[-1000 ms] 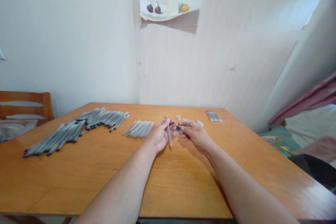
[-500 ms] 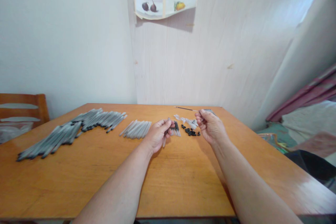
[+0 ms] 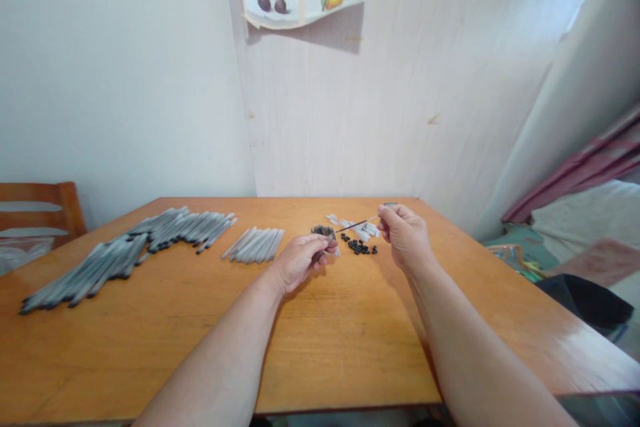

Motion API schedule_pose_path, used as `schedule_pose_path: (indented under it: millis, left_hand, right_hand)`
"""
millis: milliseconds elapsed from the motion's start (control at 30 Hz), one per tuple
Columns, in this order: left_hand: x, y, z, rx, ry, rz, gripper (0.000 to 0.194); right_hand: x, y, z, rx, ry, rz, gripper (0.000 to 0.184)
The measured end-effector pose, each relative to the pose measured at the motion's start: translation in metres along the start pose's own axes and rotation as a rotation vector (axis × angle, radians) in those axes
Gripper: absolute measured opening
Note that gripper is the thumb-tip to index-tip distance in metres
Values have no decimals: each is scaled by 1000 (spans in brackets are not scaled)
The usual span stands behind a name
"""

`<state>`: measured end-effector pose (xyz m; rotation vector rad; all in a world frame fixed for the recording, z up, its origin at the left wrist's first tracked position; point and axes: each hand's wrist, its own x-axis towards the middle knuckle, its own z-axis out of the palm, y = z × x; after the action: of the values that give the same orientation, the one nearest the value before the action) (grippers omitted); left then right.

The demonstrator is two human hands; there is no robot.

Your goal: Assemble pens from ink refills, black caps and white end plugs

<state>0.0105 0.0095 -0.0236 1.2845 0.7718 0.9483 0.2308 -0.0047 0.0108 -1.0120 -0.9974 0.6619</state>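
My left hand (image 3: 305,260) is closed above the table, pinching a translucent pen barrel (image 3: 331,237) that the fingers mostly cover. My right hand (image 3: 406,233), also closed, grips the rear of a thin pen refill (image 3: 354,226) with a dark ink section. The refill slants down to the left, its tip at the barrel's end; whether it is inside I cannot tell. Behind my left hand lies a row of dark refills (image 3: 323,231). Small black plugs (image 3: 359,246) and clear pen caps (image 3: 369,231) are scattered between the hands.
Loose translucent barrels (image 3: 254,245) lie left of my left hand. Farther left spread piles of pens with black ends (image 3: 90,270). A dark grid-like piece (image 3: 391,204) shows behind my right hand. A wooden chair (image 3: 70,207) stands left of the table (image 3: 345,333), a black bin (image 3: 585,303) right.
My right hand has brought the refill down and left, from apart to the barrel's end in my left hand. The view has shifted slightly.
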Motion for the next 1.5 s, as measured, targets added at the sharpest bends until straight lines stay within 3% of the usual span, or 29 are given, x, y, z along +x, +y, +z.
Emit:
schedule_pose_path:
  millis: [633,800,1067,1500]
  left_hand:
    - [-5,1,3,165,-68,-87,30]
    - [-8,2,6,124,-122,-123,28]
    - [-6,1,5,-10,-110,-133,28]
    - [-3,-1,2,-78,-126,-144,30]
  right_hand:
    - [-2,3,2,-69,-100,42,33]
    - [-5,6,9,-29,-159,17,36]
    - [-18,15,23,45,-306,92,47]
    - [-33,19,35,-242,-418,10,28]
